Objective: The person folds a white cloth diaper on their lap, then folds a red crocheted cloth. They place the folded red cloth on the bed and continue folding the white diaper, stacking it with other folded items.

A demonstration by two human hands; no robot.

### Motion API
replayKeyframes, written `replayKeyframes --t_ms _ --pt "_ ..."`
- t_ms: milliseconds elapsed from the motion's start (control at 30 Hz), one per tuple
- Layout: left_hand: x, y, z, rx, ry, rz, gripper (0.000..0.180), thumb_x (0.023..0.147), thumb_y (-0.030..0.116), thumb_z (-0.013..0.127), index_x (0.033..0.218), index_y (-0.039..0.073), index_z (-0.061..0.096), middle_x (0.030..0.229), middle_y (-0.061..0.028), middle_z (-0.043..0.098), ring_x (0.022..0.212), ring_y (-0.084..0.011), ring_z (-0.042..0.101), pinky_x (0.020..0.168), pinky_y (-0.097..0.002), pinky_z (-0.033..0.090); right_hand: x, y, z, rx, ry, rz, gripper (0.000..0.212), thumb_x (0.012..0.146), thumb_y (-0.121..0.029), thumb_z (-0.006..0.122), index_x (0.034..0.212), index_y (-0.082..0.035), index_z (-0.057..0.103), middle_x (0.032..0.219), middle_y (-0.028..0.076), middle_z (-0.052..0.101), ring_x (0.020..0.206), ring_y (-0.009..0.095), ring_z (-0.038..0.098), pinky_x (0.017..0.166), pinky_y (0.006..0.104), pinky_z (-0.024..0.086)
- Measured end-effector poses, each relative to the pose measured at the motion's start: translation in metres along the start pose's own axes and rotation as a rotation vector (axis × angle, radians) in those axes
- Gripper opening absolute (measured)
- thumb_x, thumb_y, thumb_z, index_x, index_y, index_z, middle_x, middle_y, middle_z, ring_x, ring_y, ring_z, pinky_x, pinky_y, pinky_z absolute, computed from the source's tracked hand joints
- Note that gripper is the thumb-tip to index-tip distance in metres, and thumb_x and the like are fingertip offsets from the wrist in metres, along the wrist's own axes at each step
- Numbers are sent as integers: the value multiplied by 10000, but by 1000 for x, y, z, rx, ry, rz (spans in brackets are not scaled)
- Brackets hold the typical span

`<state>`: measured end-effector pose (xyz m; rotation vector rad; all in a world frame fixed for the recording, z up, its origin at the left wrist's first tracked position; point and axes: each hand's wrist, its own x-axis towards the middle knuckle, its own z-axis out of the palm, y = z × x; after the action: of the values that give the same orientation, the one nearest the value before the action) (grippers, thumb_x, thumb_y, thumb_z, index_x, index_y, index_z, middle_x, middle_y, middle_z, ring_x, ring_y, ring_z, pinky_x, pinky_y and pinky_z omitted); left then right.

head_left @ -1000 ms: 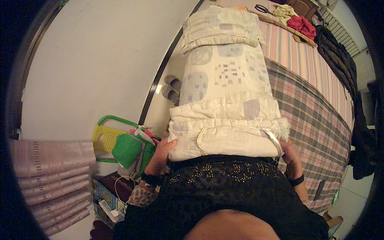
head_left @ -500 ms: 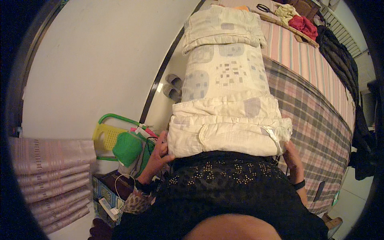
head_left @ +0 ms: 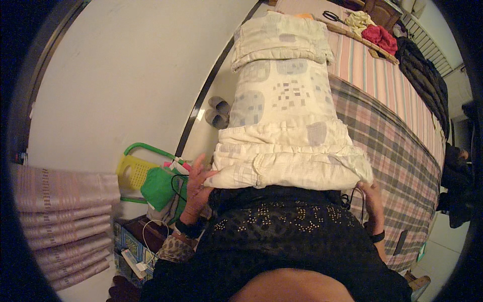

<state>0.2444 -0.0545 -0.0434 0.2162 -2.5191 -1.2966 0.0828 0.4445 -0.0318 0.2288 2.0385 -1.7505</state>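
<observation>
A cream quilt (head_left: pixel 294 93) with grey-blue patches and small squares lies in a long strip in front of me, folded over at its far end and layered at its near end. My left hand (head_left: pixel 197 187) is at its near left corner, thumb and one finger closed on the edge while other fingers stick up. At the near right corner, my right hand (head_left: pixel 371 195) has its fingertips closed on the cloth. The near edge of the quilt lies against my black top (head_left: pixel 282 221). Parts of both hands' grip are hard to make out.
Right of the quilt are a plaid cloth (head_left: pixel 397 166) and a striped sheet (head_left: pixel 372 65) on the bed. Scissors (head_left: pixel 333 16) and red cloth (head_left: pixel 380 39) lie farther off. At left stand a yellow-green chair (head_left: pixel 138 172), a green bundle (head_left: pixel 158 189) and slippers (head_left: pixel 218 111).
The quilt's near edge has shifted slightly away from me, and its near right corner has spread outward. My left hand has risen a little; my right hand has moved onto the corner.
</observation>
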Motion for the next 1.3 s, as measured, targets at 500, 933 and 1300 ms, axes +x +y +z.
replayKeyframes --t_ms 500,933,1300 --pt "148 -5 -23 -540 142 -296 342 904 200 595 1157 -29 612 1035 -88 664 933 -189 618 868 -312 474 145 -134 17 -78 73 -472 476 897 -296 603 1259 13 606 1306 124 575 1192 231 531 1048 341 378" --pt "200 -77 54 -1114 -63 -601 583 971 296 559 1435 -1 369 1430 -135 473 1289 -251 490 1095 -397 383 274 -51 40 623 -302 108 815 972 -646 369 1487 -14 341 1502 137 412 1350 252 437 1084 373 388" --pt "198 -28 49 -979 122 -631 463 916 175 616 1307 -50 510 1196 -140 636 1075 -236 636 943 -365 502 232 -108 66 200 -55 -172 564 872 -287 681 1311 35 532 1186 142 635 1042 246 634 900 353 499"
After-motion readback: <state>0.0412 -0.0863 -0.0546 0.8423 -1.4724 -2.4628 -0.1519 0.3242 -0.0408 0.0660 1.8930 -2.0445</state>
